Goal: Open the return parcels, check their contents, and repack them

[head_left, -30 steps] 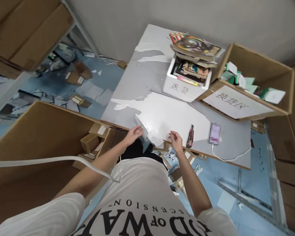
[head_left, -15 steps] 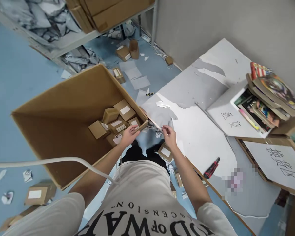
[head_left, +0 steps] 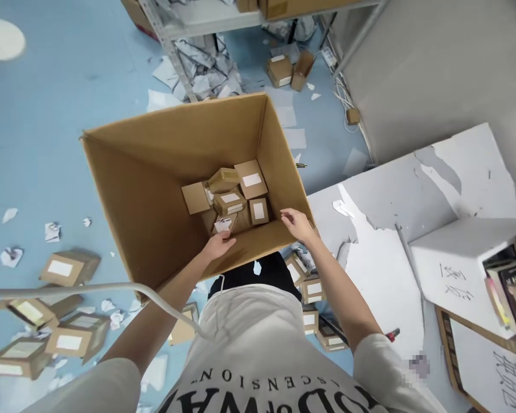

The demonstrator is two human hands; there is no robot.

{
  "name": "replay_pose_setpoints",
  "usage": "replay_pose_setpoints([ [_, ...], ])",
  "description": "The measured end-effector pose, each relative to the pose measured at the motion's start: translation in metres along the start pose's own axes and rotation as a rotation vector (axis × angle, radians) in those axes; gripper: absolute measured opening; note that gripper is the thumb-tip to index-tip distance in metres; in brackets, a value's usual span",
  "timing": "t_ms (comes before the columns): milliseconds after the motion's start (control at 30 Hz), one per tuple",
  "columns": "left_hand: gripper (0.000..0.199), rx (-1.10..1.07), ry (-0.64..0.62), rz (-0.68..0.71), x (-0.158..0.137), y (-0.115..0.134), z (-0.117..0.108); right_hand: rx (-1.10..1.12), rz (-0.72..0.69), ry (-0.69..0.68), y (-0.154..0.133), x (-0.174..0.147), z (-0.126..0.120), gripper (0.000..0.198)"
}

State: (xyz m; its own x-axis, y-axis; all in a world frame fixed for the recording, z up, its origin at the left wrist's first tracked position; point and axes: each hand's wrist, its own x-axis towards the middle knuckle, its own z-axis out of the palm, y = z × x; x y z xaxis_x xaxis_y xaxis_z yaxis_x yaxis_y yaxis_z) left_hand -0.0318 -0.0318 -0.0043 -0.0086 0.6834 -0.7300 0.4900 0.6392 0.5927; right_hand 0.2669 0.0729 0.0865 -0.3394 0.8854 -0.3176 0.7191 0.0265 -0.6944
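Observation:
A large open cardboard box (head_left: 176,129) stands right in front of my body. Several small cartons lie on its floor, among them a carton with a white label (head_left: 259,203) near the right wall. My left hand (head_left: 218,245) reaches over the near rim, its fingers stretched inside the box and thumb apart, close to a small carton with a creased white label (head_left: 223,223). Over the near right corner hangs my right hand (head_left: 298,225), fingers loosely extended across the inner wall and nothing visible in them. Whether either hand presses on the cardboard I cannot tell.
At right, a white table (head_left: 382,269) has torn paper on it and a white bin of books (head_left: 460,275). A metal shelf (head_left: 215,20) stands behind the box. Labelled cartons (head_left: 69,268) and paper scraps litter the floor. A white cable (head_left: 90,287) crosses at left.
The view has swung left, and the large box now sits squarely before me. My right hand has moved from the table edge to the box's near right corner; my left hand now reaches inside.

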Motion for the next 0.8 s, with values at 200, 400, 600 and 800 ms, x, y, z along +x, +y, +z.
replay_pose_setpoints([
  [200,0.058,0.162,-0.074,-0.138,0.008,-0.025,-0.017,-0.368,0.183,-0.464,0.015,0.068,0.036,0.034],
  [400,0.061,0.194,-0.083,-0.250,0.038,-0.062,-0.007,-0.502,0.297,-0.619,0.054,0.117,0.074,0.033],
  [600,0.049,0.174,-0.036,-0.361,0.115,-0.110,0.003,-0.516,0.298,-0.678,0.105,0.162,0.130,0.034],
  [800,0.052,0.146,0.020,-0.410,0.228,-0.153,0.024,-0.526,0.285,-0.703,0.172,0.195,0.192,0.031],
])
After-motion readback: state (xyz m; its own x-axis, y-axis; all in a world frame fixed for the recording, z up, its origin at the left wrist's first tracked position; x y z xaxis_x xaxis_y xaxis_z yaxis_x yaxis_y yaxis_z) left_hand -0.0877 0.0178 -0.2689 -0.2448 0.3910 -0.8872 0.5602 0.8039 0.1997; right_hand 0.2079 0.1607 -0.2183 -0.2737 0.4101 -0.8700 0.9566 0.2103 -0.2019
